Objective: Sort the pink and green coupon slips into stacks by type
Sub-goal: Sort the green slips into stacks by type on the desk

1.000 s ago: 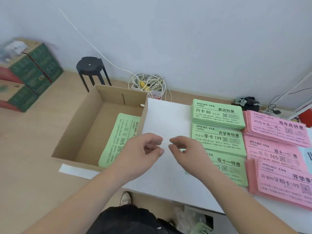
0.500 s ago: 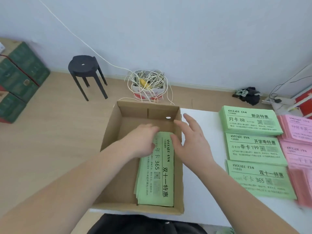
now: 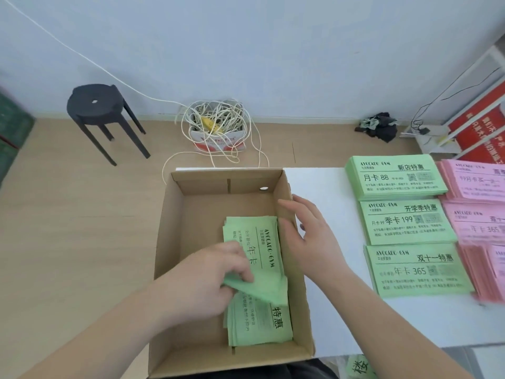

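Bare left hand (image 3: 216, 272), right hand (image 3: 308, 236); dark garment (image 3: 314, 371)

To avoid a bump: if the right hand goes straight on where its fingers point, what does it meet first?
Probably the far wall of the cardboard box, near its small hole; the right hand may be high enough to pass over.

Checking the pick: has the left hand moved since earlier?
Yes. Within the cardboard box, the left hand drew back from the far end of the green slips to mid-stack.
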Motion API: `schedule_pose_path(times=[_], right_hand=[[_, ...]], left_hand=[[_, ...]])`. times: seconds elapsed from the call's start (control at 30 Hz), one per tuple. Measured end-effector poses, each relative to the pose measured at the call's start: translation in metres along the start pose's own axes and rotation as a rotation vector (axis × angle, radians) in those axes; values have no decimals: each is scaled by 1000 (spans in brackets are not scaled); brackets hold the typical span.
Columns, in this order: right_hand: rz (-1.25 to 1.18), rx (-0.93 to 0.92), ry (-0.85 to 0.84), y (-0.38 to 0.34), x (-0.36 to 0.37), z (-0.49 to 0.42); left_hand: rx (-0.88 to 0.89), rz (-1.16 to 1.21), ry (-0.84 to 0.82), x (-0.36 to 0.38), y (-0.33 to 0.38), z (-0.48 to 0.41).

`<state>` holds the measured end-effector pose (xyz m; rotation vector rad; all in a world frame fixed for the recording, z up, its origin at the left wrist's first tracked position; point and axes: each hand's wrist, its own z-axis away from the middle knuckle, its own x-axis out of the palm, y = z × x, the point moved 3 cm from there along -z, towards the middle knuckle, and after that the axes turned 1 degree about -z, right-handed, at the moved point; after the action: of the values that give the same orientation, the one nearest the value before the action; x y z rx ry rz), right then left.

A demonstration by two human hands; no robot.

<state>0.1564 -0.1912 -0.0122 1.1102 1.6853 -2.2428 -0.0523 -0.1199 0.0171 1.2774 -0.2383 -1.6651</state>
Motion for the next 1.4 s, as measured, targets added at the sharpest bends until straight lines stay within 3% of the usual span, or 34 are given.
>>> schedule_pose_path(times=[0.13, 0.37, 0.47, 0.57, 0.8, 0.87, 1.0, 1.1, 1.3, 1.4], right_hand=[[-6, 12, -4, 0, 1, -1], [122, -69, -31, -17, -9, 9], [-103, -104, -153, -42, -23, 22], [-341, -68, -280, -64, -40, 31], [-386, -64, -229, -54, -119, 44], [-252, -14, -224, -28, -146, 51], [254, 151, -221, 53, -177, 69], [450, 222, -257, 109, -180, 95], [701, 24, -286, 165, -161, 138], [633, -27, -385, 170, -140, 164]], left_hand=[[16, 13, 18, 12, -7, 18], [-34, -27, 434, -19, 7, 11], [-129, 168, 501, -49, 18, 17], [-137, 412, 669, -73, 41, 26], [-144, 696, 824, -47, 122, 22], [-168, 704, 820, -23, 143, 11], [-266, 785, 653, 62, 172, -21], [-370, 820, 566, 133, 173, -41], [-453, 717, 577, 217, 149, -56], [-427, 626, 665, 227, 142, -55]])
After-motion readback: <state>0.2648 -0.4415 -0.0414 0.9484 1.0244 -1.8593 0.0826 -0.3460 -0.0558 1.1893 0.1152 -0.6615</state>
